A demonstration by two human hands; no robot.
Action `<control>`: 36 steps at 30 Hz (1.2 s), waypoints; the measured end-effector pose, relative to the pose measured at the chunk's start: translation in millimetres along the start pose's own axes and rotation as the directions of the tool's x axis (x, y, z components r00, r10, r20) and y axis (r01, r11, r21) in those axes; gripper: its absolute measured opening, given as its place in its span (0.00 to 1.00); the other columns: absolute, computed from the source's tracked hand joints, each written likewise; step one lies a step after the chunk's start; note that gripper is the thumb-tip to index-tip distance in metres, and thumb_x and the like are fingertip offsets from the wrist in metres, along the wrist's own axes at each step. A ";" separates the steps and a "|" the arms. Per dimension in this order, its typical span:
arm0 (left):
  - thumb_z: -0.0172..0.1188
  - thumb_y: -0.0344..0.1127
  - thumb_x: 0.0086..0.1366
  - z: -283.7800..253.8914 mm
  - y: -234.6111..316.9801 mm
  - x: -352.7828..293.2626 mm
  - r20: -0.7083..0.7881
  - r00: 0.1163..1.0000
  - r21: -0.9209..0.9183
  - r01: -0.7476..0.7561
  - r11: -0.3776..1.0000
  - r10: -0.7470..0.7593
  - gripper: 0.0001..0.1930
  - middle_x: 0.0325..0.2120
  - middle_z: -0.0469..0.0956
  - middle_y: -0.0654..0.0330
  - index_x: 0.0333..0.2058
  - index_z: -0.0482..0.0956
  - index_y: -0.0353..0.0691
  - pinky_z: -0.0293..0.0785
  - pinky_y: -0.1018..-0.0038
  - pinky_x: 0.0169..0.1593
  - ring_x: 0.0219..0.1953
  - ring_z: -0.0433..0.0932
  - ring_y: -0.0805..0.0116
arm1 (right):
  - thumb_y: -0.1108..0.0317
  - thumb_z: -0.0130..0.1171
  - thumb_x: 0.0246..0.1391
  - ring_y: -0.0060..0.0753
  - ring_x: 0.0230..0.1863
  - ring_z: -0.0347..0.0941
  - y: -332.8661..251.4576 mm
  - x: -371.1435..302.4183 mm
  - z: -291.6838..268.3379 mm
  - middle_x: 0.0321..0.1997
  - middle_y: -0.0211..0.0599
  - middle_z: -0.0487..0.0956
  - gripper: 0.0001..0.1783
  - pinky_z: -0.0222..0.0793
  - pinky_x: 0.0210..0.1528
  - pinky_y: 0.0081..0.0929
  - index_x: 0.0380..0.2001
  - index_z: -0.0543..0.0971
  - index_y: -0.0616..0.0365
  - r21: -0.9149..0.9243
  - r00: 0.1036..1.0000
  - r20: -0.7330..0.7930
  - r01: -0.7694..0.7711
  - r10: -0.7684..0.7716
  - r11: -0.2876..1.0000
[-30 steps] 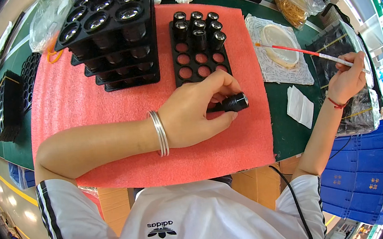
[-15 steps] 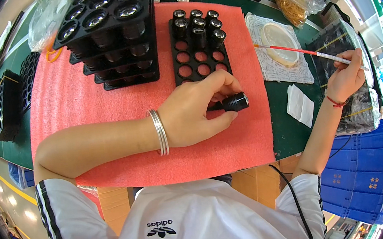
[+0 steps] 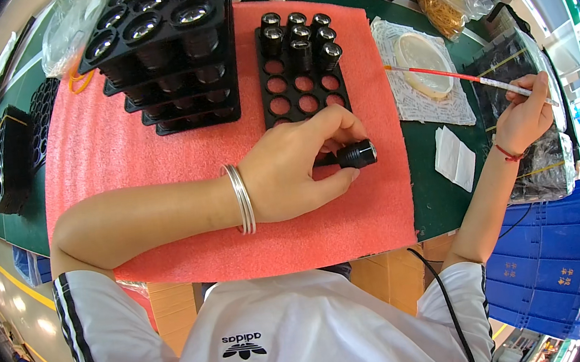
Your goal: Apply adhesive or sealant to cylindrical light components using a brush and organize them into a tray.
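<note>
Moved since the earlier frame: nothing clearly; left hand (image 3: 289,174), thumb and fingers pinching tube (image 3: 357,154) above mat (image 3: 352,227), near its right edge; right hand (image 3: 523,122), pinching brush (image 3: 460,76); possible faults: loosened pinch, dropping tube; dipping brush, smearing mat.

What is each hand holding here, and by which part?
The left hand holds a black cylinder by its barrel, shiny end outward. The right hand holds a thin red-and-white stick near its pale end, tip pointing left.
</note>
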State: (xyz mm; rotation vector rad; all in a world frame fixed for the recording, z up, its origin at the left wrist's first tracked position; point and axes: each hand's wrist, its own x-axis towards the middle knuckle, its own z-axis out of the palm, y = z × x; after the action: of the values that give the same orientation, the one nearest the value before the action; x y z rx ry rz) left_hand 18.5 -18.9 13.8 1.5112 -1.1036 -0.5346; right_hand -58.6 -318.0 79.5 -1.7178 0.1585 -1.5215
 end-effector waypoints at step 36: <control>0.57 0.23 0.54 -4.1 4.5 2.7 -0.047 0.978 -0.403 0.166 0.900 -0.202 0.21 0.41 0.71 0.61 0.47 0.64 0.35 0.68 0.77 0.50 0.46 0.71 0.73 | 0.62 0.49 0.57 0.18 0.13 0.61 1.3 1.2 0.3 0.14 0.32 0.70 0.18 0.54 0.16 0.13 0.16 0.72 0.60 0.034 0.999 -0.050 0.000 0.002 0.999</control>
State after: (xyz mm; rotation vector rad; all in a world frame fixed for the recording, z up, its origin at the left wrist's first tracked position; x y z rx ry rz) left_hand 21.5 -18.8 19.7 1.2704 -0.7312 -0.7668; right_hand -57.6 -319.4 79.6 -1.6531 0.1584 -1.5587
